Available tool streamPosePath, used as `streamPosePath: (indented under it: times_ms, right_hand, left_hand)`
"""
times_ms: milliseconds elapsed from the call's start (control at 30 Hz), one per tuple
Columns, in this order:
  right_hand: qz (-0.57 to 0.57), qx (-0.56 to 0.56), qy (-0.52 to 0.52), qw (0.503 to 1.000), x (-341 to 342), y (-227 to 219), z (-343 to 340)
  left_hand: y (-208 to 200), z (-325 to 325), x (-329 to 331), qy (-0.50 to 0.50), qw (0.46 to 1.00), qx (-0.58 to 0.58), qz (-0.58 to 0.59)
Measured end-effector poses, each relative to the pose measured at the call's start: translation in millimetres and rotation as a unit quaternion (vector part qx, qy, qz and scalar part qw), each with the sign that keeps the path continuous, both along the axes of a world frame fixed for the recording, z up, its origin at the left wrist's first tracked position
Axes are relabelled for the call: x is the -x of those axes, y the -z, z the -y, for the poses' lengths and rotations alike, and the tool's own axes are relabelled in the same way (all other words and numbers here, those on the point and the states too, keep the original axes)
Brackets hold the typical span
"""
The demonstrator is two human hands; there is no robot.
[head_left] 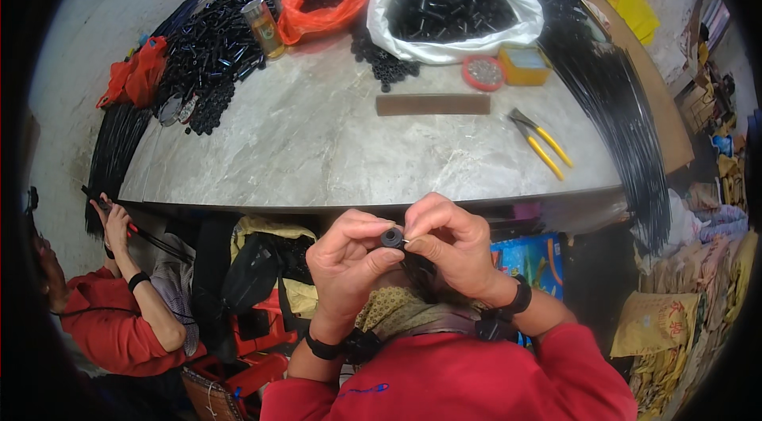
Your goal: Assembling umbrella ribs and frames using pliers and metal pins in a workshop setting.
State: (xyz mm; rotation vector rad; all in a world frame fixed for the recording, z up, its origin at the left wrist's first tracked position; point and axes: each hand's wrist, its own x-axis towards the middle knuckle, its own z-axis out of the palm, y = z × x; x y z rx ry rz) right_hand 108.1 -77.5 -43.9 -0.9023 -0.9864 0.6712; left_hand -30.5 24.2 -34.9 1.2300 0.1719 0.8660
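Just in front of the table's near edge, my left hand pinches a small black round cap between thumb and fingers. It has a ringed end, and the fingers cover part of it. From the other side my right hand closes its thumb and forefinger on a thin, light-coloured pin, whose end meets the cap's side. Whether the pin has entered the cap cannot be made out. Ahead on the grey table lie cutting pliers with yellow handles and a brown bar.
A red dish of tiny metal pieces adjoins a yellow box. Farther back stand a white bag and an orange bag of black parts. Black rods line the right; black tubes heap left, near a co-worker's red sleeve.
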Motion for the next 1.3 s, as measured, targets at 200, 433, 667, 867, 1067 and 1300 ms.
streamPosePath:
  times_ms: [200,433,667,867,1067,1300]
  right_hand:
    - [0.027,0.001,0.006,1.000,-2,0,-1]
    - [0.068,-0.011,0.040,0.997,0,0,1]
    - [-0.001,0.001,-0.061,0.998,-11,-6,0]
    - [-0.083,0.061,-0.133,0.986,-20,-13,-4]
    - [-0.125,0.126,-0.156,0.972,-30,-15,-2]
    - [-0.124,0.153,-0.220,0.955,-40,-24,-1]
  left_hand:
    - [2,1,0,-0.003,1.000,0.011,-0.005]
    - [0,1,0,-0.012,1.000,0.009,-0.006]
    - [0,-3,2,0.014,1.000,-0.007,0.007]
    - [-3,-7,0,0.020,1.000,0.002,-0.013]
    - [1,-9,-6,0.046,0.998,0.032,0.000]
    - [0,-6,-10,0.044,0.999,0.009,0.009]
